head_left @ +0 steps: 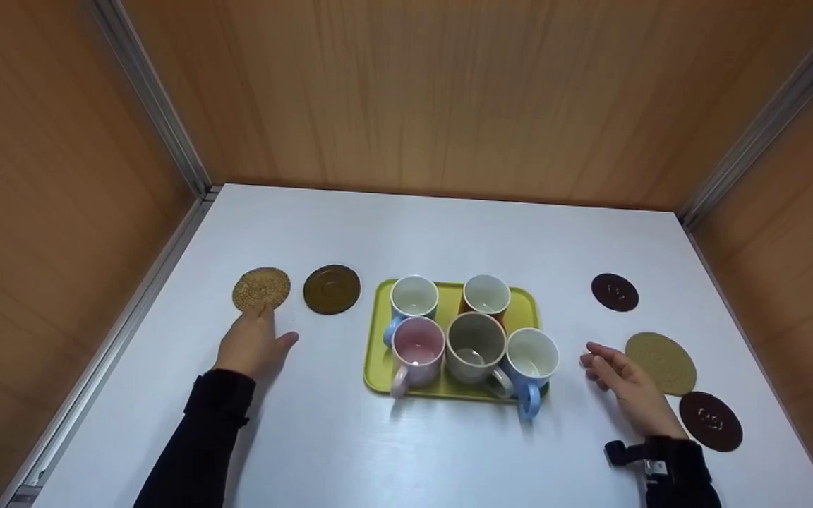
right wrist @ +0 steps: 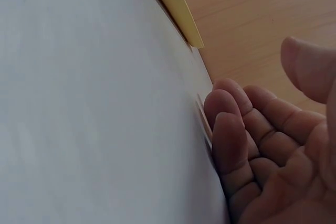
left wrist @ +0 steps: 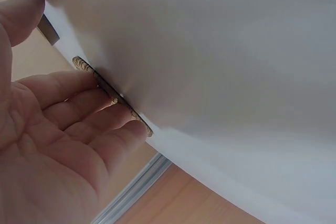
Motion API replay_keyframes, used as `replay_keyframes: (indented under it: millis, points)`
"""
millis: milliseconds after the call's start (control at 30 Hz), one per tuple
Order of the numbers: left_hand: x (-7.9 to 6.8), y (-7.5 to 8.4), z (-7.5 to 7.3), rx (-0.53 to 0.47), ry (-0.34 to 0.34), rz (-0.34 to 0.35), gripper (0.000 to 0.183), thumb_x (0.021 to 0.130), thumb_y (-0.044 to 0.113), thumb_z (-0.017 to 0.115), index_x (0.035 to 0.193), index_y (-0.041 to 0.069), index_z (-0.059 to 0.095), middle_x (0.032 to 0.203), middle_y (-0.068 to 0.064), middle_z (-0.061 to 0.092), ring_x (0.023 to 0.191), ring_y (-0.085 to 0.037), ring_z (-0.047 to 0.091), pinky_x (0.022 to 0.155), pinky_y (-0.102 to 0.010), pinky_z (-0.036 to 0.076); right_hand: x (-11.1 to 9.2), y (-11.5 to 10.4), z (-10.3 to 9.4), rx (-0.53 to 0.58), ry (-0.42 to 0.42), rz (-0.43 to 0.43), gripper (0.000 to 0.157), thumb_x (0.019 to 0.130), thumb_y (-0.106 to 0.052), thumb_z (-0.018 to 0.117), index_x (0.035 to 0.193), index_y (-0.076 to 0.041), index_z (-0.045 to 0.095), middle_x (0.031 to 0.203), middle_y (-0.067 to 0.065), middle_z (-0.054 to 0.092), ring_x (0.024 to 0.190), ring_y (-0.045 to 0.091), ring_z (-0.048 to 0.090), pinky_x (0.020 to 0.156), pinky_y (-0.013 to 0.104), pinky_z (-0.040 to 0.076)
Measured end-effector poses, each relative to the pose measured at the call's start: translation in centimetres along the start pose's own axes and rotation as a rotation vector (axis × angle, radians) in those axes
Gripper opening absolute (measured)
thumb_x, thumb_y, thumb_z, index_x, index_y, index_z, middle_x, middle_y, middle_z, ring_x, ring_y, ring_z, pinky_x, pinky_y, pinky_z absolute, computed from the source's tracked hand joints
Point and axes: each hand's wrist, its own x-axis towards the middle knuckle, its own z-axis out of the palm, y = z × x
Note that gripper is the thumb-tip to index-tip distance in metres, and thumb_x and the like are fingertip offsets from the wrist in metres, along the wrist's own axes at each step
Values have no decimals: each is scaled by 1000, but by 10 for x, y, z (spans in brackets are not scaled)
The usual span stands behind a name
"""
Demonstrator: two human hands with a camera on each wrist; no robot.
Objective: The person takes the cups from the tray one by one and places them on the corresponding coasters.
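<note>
My left hand reaches to a round woven coaster, its fingertips at the near edge and the thumb spread away. In the left wrist view the fingers are extended and overlap the thin woven coaster, which lies on the white table. My right hand rests low over the table between a yellow-green tray and a round olive-tan mat. Its fingers are loosely bent and hold nothing. In the right wrist view the fingertips are close to the tabletop.
Several mugs stand on the tray, among them a pink mug, a grey mug and a blue mug. A brown coaster lies left of it. Two dark coasters, one farther back, lie right. Wooden panels enclose the table.
</note>
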Motion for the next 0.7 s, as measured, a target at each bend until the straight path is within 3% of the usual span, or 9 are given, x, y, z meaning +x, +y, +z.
replay_keyframes:
  millis: [233,467,700]
  points:
    - [13,2,1,-2,-13,10,81,104,36,67,154,-21,37,158,-43,40,148,-57,42,122,-64,38,-1,1,2,52,28,-38,59,112,-42,53,158,-5,48,133,0,72,111,2,65,94,19,52]
    - [24,4,-2,-11,-33,30,71,109,27,60,155,-21,36,159,-41,41,148,-56,43,124,-63,37,-2,1,2,17,18,-2,63,112,-47,50,161,-7,45,143,9,68,113,1,65,95,19,52]
    - [37,2,-4,54,54,142,44,108,7,54,141,-22,52,143,-40,57,132,-54,59,114,-60,49,0,-2,2,7,18,7,63,112,-48,51,161,-8,45,145,10,67,113,0,64,96,18,51]
